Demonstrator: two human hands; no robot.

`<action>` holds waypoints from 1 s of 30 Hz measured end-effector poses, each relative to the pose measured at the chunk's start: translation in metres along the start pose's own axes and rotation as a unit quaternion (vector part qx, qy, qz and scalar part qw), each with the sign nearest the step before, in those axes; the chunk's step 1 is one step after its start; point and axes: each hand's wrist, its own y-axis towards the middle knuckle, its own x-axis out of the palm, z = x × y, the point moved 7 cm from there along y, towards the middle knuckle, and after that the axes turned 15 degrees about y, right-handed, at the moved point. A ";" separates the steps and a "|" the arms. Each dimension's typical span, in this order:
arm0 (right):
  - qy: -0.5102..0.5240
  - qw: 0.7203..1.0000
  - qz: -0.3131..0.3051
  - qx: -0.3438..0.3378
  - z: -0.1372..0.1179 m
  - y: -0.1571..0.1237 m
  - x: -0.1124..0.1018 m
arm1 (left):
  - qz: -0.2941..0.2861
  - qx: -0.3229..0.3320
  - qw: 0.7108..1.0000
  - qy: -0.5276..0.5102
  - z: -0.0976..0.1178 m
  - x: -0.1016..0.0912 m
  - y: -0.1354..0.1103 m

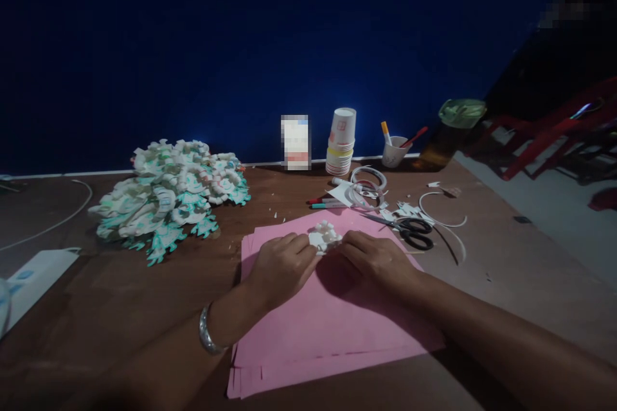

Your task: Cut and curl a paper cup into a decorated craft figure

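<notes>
Over a stack of pink paper sheets (308,321), both hands hold one small white cut-paper piece (325,237) with curled tabs. My left hand (284,263) is closed on its left side, and my right hand (376,260) pinches its right edge. The fingertips are partly hidden behind the knuckles. Just right of my right hand lie black-handled scissors (414,230), resting partly on the pink sheets. To the left, a heap of curled white paper cutouts (178,192) with green markings sits on the table.
Behind the sheets are markers (322,205), tape rolls (369,183) and paper scraps (407,210). Stacked paper cups (342,141), a cup with pens (396,153) and a jar with a green lid (456,128) stand near the blue wall (241,45). A white power strip (38,282) lies at left.
</notes>
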 end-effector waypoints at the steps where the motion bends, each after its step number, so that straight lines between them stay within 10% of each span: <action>1: -0.024 1.000 0.000 0.005 0.003 0.000 -0.002 | 0.002 0.002 1.000 -0.002 0.000 0.000 0.000; 30: 0.081 0.996 0.001 0.043 -0.004 0.008 0.007 | -0.021 0.055 0.997 -0.048 0.015 0.000 -0.001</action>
